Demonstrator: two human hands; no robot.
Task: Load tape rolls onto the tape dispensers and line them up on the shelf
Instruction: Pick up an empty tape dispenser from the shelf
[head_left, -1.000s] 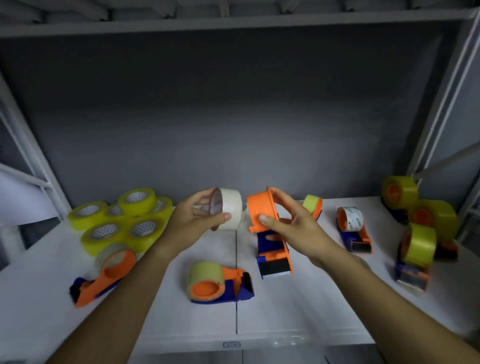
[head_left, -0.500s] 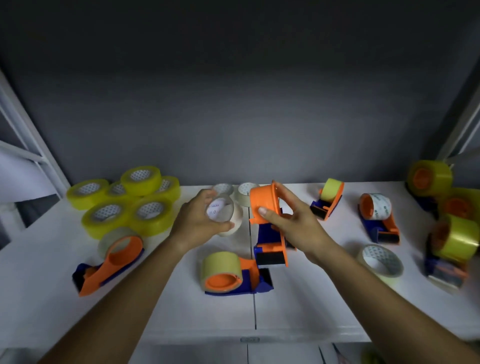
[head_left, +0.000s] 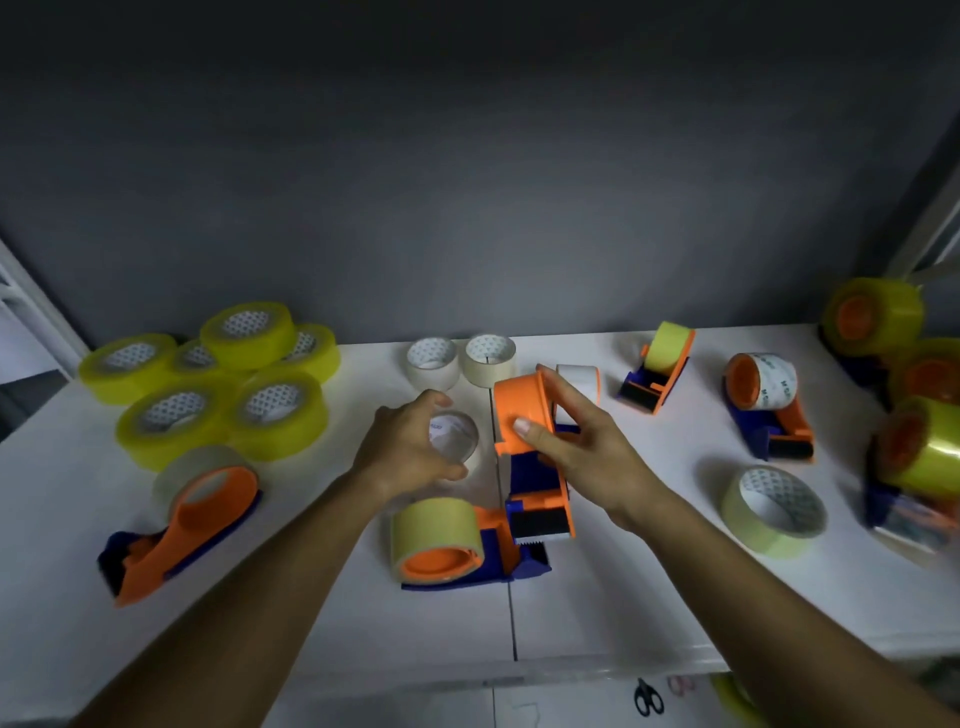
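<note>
White shelf (head_left: 597, 613) boards run beneath a dull grey wall. Both hands are apart but near: the left hand (head_left: 410, 457) curls round a pale tape roll (head_left: 453, 439) held just above the shelf, the right hand (head_left: 576, 447) grips an orange and blue dispenser (head_left: 524, 447) by its hub. To seat the roll well, I would square its cardboard core to the smooth plastic hub and push straight on, free end toward the toothed blade. Glossy yellow rolls (head_left: 208, 384) lie stacked to the left; loaded dispensers (head_left: 769, 410) stand to the right.
</note>
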